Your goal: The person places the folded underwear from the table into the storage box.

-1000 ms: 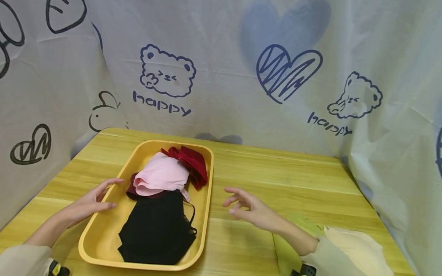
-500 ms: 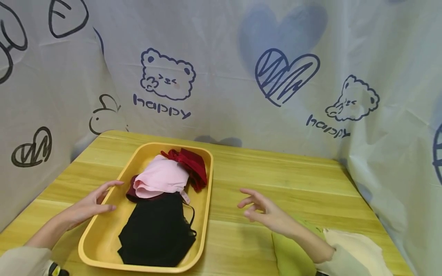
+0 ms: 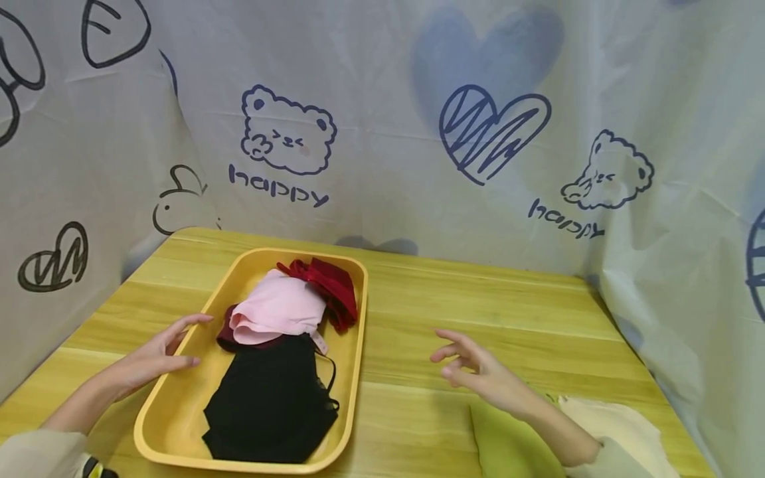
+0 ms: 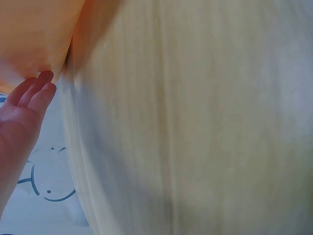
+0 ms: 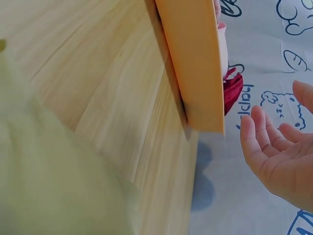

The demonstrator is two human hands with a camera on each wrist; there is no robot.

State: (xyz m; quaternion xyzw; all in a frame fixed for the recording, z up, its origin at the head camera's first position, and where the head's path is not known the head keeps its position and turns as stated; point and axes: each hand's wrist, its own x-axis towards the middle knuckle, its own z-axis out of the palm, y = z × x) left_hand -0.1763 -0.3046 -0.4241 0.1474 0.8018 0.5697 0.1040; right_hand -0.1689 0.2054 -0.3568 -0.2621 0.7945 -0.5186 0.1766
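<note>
In the head view my left hand rests at the left rim of a yellow tray, index finger and thumb reaching over it. The left wrist view shows its other fingers straight against the tray's outer wall. A black garment with a thin strap lies in the tray's near half. Behind it are a folded pink cloth, a dark maroon piece partly underneath, and a red cloth. My right hand hovers right of the tray, fingers loosely bent, holding nothing.
Under my right forearm lie a yellow-green cloth and a cream cloth on the wooden table. White sheeting with drawn bears and hearts stands behind the table and along both sides.
My right hand has moved to the right, away from the tray and nearer the green cloth. The left hand and the tray with its cloths have stayed in place.
</note>
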